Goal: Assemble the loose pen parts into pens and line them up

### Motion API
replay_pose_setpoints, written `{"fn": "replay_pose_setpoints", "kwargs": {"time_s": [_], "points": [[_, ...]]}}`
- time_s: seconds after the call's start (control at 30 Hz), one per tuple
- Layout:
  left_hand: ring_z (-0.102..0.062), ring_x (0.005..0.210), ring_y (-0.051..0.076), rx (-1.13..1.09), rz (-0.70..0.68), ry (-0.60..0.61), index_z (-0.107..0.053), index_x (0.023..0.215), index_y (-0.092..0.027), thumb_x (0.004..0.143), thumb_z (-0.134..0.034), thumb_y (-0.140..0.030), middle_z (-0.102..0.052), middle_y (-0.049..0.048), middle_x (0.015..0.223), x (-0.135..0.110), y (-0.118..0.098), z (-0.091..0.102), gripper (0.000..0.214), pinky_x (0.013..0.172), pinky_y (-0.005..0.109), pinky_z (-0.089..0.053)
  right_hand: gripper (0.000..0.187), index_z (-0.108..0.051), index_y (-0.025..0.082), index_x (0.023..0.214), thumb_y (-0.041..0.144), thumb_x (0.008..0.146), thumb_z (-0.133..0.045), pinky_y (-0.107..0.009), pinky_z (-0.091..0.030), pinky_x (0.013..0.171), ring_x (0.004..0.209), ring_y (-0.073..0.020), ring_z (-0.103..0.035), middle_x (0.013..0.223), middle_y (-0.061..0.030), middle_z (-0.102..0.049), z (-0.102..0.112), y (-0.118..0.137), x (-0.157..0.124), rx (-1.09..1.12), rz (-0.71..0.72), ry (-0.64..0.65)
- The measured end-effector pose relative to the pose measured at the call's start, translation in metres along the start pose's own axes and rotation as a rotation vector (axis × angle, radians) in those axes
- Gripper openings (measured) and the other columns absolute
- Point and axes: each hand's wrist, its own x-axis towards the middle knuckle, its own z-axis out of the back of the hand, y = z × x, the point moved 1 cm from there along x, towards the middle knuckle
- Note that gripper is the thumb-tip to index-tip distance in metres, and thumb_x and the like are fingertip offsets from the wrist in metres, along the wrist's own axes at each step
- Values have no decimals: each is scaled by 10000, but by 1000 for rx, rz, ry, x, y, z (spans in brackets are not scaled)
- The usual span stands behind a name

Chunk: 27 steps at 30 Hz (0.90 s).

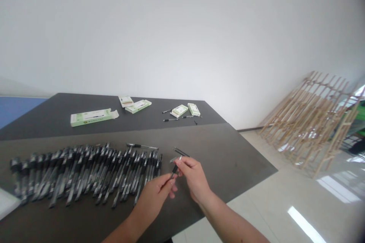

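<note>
Between my two hands is a pen (175,168) with a black grip, tilted with its tip end up. My left hand (159,191) pinches its lower barrel. The fingers of my right hand (194,174) are closed at the upper end near the tip; whether they hold a small separate part there I cannot tell. Just beyond my hands lie thin dark pieces (181,152) on the table. To the left of my left hand spreads a wide row of clear pens with black grips (94,171), and a single pen (142,146) lies crosswise behind it.
Green-and-white pen boxes stand at the back of the dark table (228,148): a long box (91,117), an open box (138,106) and small boxes (179,111) with loose pens (171,120) nearby. A white object (7,203) is at the left edge. Wooden racks (308,121) stand on the floor, right.
</note>
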Motion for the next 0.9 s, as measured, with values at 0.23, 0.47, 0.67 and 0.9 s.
{"fn": "replay_pose_setpoints", "kwargs": {"time_s": [0.23,0.47,0.67,0.9], "points": [[-651,753,170,-113,-19,70,-640,1041,-178,848,-454,-351,-705,31,861,0,-3,-4,319,740,270,-473,205,-695,182,745,383,758,-656,-222,-370,535,546,-99,-471,611,20,-565,7,0,-1,41,4,56],[-642,711,169,-145,-19,-55,-657,989,-172,864,-435,-360,-688,22,755,-3,-1,0,316,730,283,-481,310,-705,184,915,443,816,-567,-246,-427,574,555,-110,-507,679,-7,-615,18,1,20,-89,58,142],[-650,700,170,-178,80,-202,-657,1013,-164,831,-482,-402,-695,19,738,0,6,6,347,722,285,-495,394,-652,121,1022,404,857,-433,-281,-482,681,721,-171,-616,895,-82,-691,90,4,150,-666,86,-253],[-651,654,174,-211,131,-281,-690,972,-180,782,-527,-477,-695,17,684,3,18,7,389,677,273,-527,256,-591,157,1094,315,901,-534,-406,-476,867,1004,-204,-584,1142,-81,-599,153,-5,278,-1084,39,-250]]}}
